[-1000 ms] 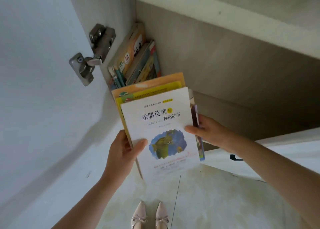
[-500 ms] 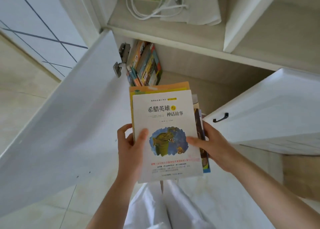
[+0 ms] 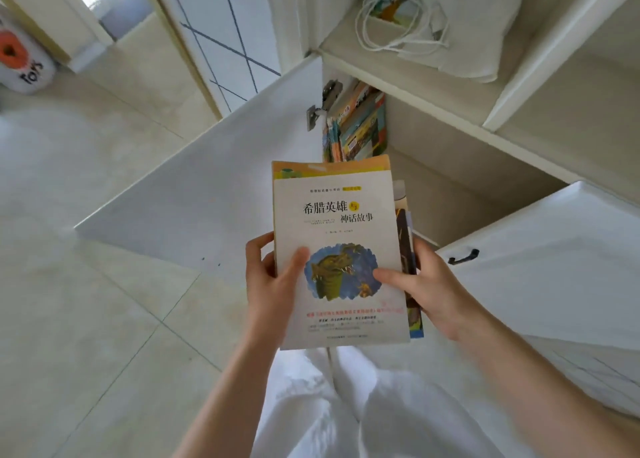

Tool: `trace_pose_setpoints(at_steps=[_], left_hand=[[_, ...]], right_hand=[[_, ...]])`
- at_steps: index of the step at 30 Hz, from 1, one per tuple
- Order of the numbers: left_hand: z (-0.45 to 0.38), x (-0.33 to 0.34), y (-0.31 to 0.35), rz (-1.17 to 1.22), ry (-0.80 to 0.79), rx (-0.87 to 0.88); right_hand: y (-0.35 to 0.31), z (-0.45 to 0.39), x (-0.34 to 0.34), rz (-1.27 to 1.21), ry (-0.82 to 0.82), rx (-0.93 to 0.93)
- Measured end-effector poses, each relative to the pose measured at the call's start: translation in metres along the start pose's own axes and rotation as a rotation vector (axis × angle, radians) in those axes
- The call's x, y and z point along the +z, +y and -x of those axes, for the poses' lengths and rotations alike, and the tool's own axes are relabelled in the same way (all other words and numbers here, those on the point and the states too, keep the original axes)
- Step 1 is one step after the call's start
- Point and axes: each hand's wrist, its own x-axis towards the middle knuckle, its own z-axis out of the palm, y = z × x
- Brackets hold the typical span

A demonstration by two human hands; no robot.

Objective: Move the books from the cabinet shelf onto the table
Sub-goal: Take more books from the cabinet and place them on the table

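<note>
The stack [image 3: 337,250] has come clear of the shelf [image 3: 460,180] since a second ago, when it hung just at the opening; now it sits well out, over the person's legs; the left hand [image 3: 273,284] grips its left edge, thumb on the white cover; the right hand [image 3: 426,284] grips the right edge likewise; more books [image 3: 360,125] lean inside by the hinge [image 3: 322,104]; the table is not in view; the carry comes next, I judge, with further trips to follow

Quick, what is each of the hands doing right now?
Left hand: grips the stack of books at its left edge.
Right hand: grips the same stack at its right edge.
</note>
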Motion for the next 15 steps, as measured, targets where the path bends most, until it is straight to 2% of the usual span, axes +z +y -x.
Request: trace_pose_setpoints(at_steps=[8, 15], left_hand=[[0.072, -0.035, -0.018, 0.201, 0.304, 0.048], [0.149, -0.083, -0.059, 0.285, 0.615, 0.032]], right_hand=[[-0.008, 0.012, 0.024, 0.234, -0.226, -0.049], [-0.015, 0.042, 0.093, 0.449, -0.544, -0.063]])
